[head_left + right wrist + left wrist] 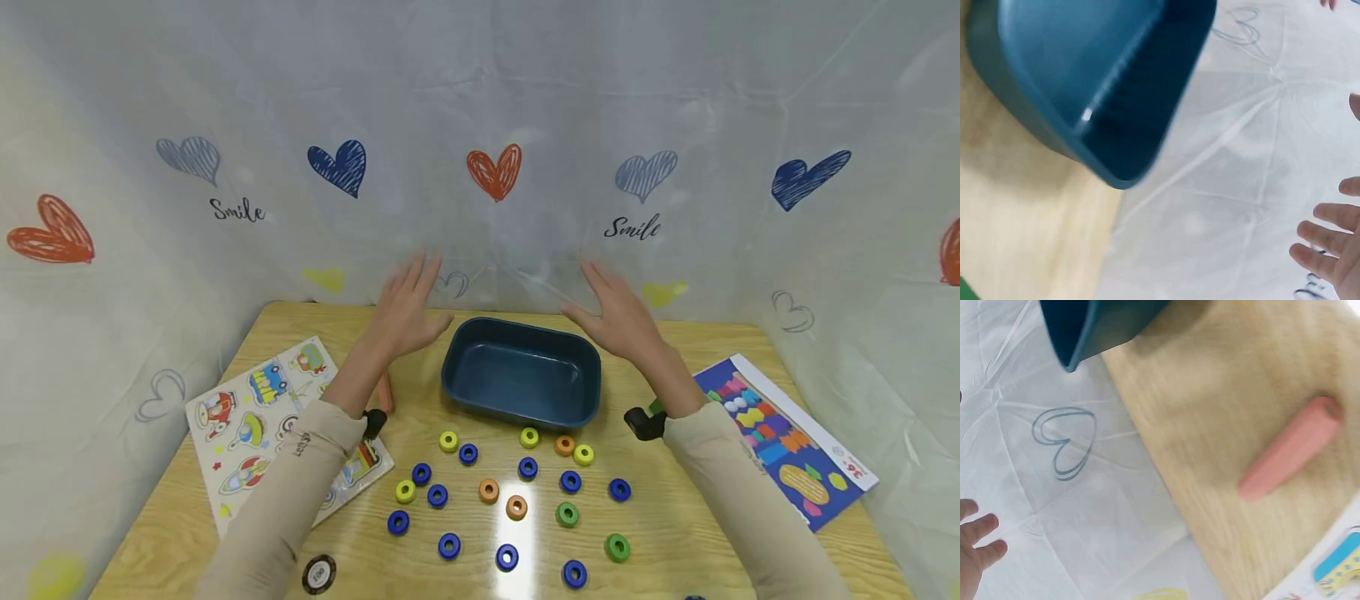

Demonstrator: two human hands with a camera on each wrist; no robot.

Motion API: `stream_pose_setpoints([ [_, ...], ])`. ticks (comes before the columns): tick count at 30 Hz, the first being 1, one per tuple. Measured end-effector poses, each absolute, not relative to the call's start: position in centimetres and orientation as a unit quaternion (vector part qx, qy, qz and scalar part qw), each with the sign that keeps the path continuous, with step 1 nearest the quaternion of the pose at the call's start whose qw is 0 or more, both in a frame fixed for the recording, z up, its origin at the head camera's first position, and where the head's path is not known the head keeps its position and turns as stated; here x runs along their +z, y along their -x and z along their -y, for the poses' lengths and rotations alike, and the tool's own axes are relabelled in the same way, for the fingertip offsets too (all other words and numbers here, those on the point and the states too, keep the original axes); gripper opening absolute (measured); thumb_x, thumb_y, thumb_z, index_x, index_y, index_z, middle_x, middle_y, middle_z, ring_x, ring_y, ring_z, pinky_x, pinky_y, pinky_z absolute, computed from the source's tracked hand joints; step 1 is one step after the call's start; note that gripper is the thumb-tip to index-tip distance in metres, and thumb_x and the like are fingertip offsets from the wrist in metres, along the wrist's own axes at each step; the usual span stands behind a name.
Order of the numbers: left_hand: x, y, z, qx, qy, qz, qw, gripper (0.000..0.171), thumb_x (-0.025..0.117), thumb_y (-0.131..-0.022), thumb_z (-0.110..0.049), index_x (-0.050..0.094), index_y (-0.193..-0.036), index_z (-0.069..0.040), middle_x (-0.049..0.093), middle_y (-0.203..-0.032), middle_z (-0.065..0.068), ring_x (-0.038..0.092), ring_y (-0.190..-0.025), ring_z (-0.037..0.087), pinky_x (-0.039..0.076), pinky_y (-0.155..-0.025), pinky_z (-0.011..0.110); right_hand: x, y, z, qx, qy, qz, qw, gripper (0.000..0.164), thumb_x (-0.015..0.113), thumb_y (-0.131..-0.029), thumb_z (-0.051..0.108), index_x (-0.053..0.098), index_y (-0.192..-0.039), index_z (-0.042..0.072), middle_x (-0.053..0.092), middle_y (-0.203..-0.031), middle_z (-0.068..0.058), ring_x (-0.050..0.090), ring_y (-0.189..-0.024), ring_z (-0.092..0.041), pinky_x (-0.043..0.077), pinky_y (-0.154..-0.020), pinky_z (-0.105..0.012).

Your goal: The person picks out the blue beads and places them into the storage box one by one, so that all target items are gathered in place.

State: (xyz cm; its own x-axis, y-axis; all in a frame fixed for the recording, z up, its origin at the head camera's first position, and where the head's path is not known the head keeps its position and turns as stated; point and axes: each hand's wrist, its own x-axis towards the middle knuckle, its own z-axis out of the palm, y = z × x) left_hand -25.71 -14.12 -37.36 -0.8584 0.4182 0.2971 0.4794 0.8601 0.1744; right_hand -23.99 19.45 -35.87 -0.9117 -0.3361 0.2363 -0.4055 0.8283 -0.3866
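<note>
Both my hands are raised over the far part of the table, fingers extended and holding nothing. In the head view the left hand (pixel 407 312) is above and left of a dark blue-green plastic basin (pixel 521 417), and the right hand (pixel 618 317) is on its other side. Neither appears to touch the basin, whose inside is bare. Nearer to me lie many small rings: a blue ring (pixel 449 546), a yellow ring (pixel 448 442), an orange ring (pixel 489 491) and a green ring (pixel 567 514) are among them.
A picture puzzle board (pixel 251 425) lies under my left forearm, with a pinkish-red stick (pixel 1291 450) beside it. A blue printed box (pixel 787 450) sits at the right. A round chip (pixel 318 574) is near the front left. A heart-printed white curtain (pixel 495 92) hangs behind the table.
</note>
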Motion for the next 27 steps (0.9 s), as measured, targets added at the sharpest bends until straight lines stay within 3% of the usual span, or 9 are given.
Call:
stream_pose_setpoints([
  [5, -39.3, 23.3, 15.5, -0.152, 0.252, 0.949, 0.116, 0.083, 0.064, -0.083, -0.038, 0.021, -0.147, -0.006, 0.032, -0.142, 0.021, 0.036, -0.125, 0.039, 0.031, -0.1, 0.051, -38.2, 23.0, -20.1, 0.292, -0.165, 0.941, 0.041, 0.079, 0.053, -0.09, 0.05, 0.017, -0.148, 0.01, 0.019, -0.15, -0.013, 0.019, -0.135, -0.033, 0.02, -0.105, -0.053],
  [8, -40.7, 21.4, 15.9, -0.19, 0.249, 0.942, 0.117, 0.075, 0.068, -0.082, -0.034, 0.034, -0.142, -0.006, 0.043, -0.134, 0.018, 0.043, -0.119, 0.035, 0.039, -0.094, 0.049, -39.8, 22.1, -20.6, 0.325, -0.136, 0.936, 0.016, 0.076, 0.05, -0.092, 0.049, 0.02, -0.147, 0.005, 0.021, -0.149, -0.018, 0.022, -0.133, -0.037, 0.022, -0.104, -0.054],
  [13, -43.1, 18.5, 15.3, -0.257, 0.287, 0.911, 0.151, 0.051, 0.075, -0.075, -0.022, 0.059, -0.12, -0.003, 0.058, -0.108, 0.011, 0.057, -0.093, 0.024, 0.05, -0.073, 0.036, -42.7, 20.6, -21.5, 0.402, -0.081, 0.912, -0.022, 0.065, 0.046, -0.097, 0.038, 0.022, -0.145, 0.001, 0.024, -0.146, -0.022, 0.03, -0.128, -0.042, 0.032, -0.097, -0.055],
  [17, -44.8, 16.0, 14.4, -0.315, 0.319, 0.886, 0.122, 0.038, 0.078, -0.072, -0.017, 0.066, -0.106, -0.004, 0.061, -0.097, 0.007, 0.057, -0.078, 0.021, 0.049, -0.061, 0.03, -44.5, 19.5, -21.8, 0.447, -0.033, 0.893, -0.041, 0.059, 0.046, -0.098, 0.029, 0.023, -0.145, 0.001, 0.026, -0.145, -0.023, 0.034, -0.126, -0.042, 0.037, -0.095, -0.054],
  [25, -47.7, 13.6, 12.6, -0.298, 0.364, 0.882, 0.038, 0.037, 0.081, -0.068, -0.021, 0.07, -0.1, -0.006, 0.063, -0.101, 0.0, 0.057, -0.1, 0.018, 0.046, -0.087, 0.036, -46.5, 18.5, -21.0, 0.588, 0.067, 0.801, -0.093, 0.054, 0.04, -0.1, 0.02, 0.02, -0.144, -0.004, 0.032, -0.141, -0.027, 0.041, -0.122, -0.037, 0.042, -0.093, -0.041],
  [27, -48.2, 13.6, 12.5, -0.287, 0.377, 0.88, 0.022, 0.037, 0.081, -0.067, -0.018, 0.07, -0.1, -0.006, 0.063, -0.102, 0.001, 0.057, -0.1, 0.019, 0.044, -0.087, 0.038, -46.7, 18.4, -20.8, 0.62, 0.083, 0.772, -0.113, 0.053, 0.038, -0.101, 0.02, 0.019, -0.144, -0.005, 0.032, -0.14, -0.027, 0.04, -0.122, -0.036, 0.041, -0.094, -0.04],
])
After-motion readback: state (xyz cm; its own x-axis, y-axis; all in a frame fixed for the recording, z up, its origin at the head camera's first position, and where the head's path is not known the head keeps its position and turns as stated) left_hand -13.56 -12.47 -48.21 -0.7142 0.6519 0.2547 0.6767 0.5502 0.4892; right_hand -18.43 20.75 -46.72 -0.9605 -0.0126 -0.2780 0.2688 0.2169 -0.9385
